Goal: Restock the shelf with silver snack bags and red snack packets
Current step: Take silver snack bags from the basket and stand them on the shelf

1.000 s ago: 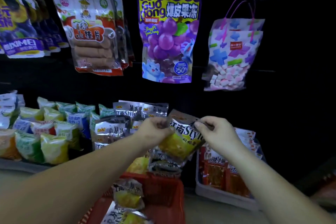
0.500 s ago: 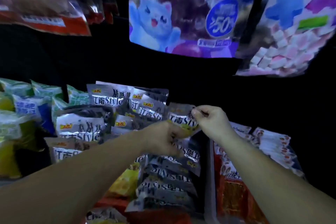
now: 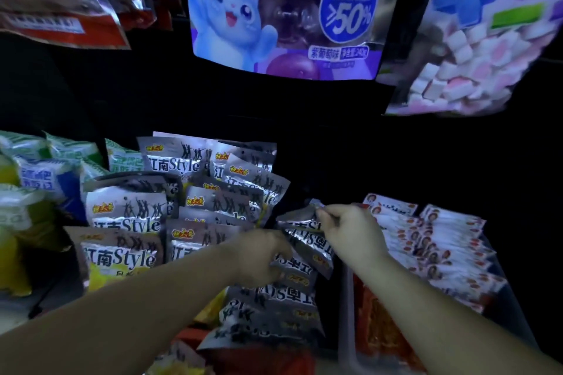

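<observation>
Now right hand (image 3: 350, 231) pinches top corner of silver snack bag (image 3: 297, 219); left hand (image 3: 260, 256) fingers curl round its lower-left edge, beside red snack packets (image 3: 432, 240).

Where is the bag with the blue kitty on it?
The kitty bag hangs top centre of the head view, above the silver snack bags, just left of the pink-and-white candy bag.

Dark gap (image 3: 323, 170) between silver bags (image 3: 170, 161) and red packets (image 3: 426, 240), purple pouch (image 3: 274, 15) overhead
</observation>
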The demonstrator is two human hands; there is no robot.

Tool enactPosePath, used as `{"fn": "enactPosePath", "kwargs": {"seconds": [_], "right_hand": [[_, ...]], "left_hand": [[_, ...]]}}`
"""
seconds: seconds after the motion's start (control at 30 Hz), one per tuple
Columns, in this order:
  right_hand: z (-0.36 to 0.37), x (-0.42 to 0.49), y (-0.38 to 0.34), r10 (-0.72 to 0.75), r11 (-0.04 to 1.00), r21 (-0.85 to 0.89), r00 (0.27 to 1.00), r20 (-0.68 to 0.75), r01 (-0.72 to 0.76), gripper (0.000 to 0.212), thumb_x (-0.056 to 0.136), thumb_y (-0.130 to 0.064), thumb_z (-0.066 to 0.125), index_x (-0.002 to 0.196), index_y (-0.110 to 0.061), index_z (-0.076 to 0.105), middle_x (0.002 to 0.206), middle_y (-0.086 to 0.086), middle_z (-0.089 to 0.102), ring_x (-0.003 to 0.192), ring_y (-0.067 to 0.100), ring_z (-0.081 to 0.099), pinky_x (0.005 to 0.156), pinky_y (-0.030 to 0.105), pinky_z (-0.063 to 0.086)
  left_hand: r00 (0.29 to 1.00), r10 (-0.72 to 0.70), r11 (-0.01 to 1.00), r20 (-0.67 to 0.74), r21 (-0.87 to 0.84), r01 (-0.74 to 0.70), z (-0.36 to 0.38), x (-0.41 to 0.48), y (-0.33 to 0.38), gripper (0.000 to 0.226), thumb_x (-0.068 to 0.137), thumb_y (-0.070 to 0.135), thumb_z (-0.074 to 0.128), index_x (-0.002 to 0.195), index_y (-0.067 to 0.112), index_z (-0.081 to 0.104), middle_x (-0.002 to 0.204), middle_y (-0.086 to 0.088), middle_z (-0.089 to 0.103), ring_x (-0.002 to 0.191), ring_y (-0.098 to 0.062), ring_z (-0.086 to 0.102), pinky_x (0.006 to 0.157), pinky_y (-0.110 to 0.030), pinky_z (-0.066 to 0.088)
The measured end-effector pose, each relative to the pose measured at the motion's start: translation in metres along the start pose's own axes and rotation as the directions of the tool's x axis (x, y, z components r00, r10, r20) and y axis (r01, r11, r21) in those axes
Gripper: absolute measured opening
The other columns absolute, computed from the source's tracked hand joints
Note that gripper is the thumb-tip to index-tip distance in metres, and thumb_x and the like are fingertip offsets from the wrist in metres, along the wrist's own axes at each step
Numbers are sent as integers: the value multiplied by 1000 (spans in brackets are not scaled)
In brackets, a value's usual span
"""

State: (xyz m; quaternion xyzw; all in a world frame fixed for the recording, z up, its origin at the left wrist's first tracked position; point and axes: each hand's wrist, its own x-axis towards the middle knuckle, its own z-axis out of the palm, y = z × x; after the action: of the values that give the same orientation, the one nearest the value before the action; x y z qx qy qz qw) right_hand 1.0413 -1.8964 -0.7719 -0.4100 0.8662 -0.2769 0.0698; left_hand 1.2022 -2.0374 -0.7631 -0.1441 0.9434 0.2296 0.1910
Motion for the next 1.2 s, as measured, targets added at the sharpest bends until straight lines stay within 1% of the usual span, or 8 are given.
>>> {"fn": "enactPosePath", "kwargs": {"seconds": [0.17, 0.4, 0.63, 0.73, 0.83, 1.0, 1.1, 1.2], "right_hand": [[-2, 15, 20, 9, 1000, -25, 1000, -15, -10, 30, 104, -36, 56, 89, -19, 75, 53, 7, 56, 44, 19, 43, 46, 28, 25], [4, 25, 27, -14, 999, 43, 982, -189, 23, 24, 102, -35, 60, 101, -21, 80, 63, 5, 65, 65, 26, 60, 54, 36, 52], [-3, 26, 38, -89, 992, 79, 991, -104, 97, 21, 102, -33, 62, 110, -25, 79, 63, -4, 63, 60, 18, 60, 57, 36, 52], [-10, 29, 34, -113, 984, 133, 993, -37, 117, 20, 101, -31, 64, 117, -28, 77, 93, -2, 76, 85, 24, 69, 78, 47, 58], [-16, 26, 23, -76, 975, 216, 992, 105, 51, 17, 100, -33, 65, 111, -29, 77, 99, -10, 74, 95, 17, 67, 87, 44, 55], [-23, 23, 7, -51, 957, 288, 966, 254, -26, 18, 86, -48, 78, 90, -32, 73, 83, -11, 67, 80, 3, 63, 73, 30, 50], [-13, 33, 16, -19, 997, 71, 976, 216, 4, 21, 91, -29, 77, 110, -31, 71, 95, -8, 67, 84, 13, 64, 75, 38, 56], [3, 49, 28, 38, 999, -32, 994, 102, -35, 29, 100, -17, 60, 125, -28, 69, 82, -3, 59, 68, 19, 56, 60, 34, 42]], "left_hand": [[993, 4, 1000, -117, -12, -5, 15, 21, -5, 32, 101, 29, 59, 133, 31, 62, 151, 7, 48, 128, -20, 55, 99, -34, 48], [996, 85, 983, 26, 160, -88, 45, 64, -11, 42, 107, 37, 41, 144, 29, 56, 170, 4, 11, 157, -24, -1, 123, -54, 21], [993, 41, 993, -109, 111, -29, 42, 72, -19, 41, 100, 25, 50, 141, 23, 55, 147, 2, 52, 140, -23, 43, 112, -45, 43], [966, 71, 997, -250, 44, -62, 25, 57, -16, 41, 95, 18, 57, 135, 26, 61, 138, 4, 60, 123, -20, 59, 100, -38, 54], [896, 104, 987, -431, -64, -145, 2, 41, -13, 36, 96, 12, 58, 131, 18, 67, 131, 3, 64, 119, -18, 61, 102, -35, 51], [866, 111, 974, -487, -122, -194, -5, 32, -11, 41, 96, 14, 58, 136, 15, 62, 134, 1, 60, 126, -19, 56, 108, -35, 47], [842, 125, 964, -525, -136, -228, -9, 33, -9, 45, 96, 10, 57, 141, 16, 58, 142, 3, 54, 134, -16, 49, 114, -33, 42], [719, 231, 964, -655, 52, -262, -13, 24, -15, 37, 91, 14, 63, 128, 19, 66, 141, 2, 54, 130, -19, 50, 103, -35, 50]]}}
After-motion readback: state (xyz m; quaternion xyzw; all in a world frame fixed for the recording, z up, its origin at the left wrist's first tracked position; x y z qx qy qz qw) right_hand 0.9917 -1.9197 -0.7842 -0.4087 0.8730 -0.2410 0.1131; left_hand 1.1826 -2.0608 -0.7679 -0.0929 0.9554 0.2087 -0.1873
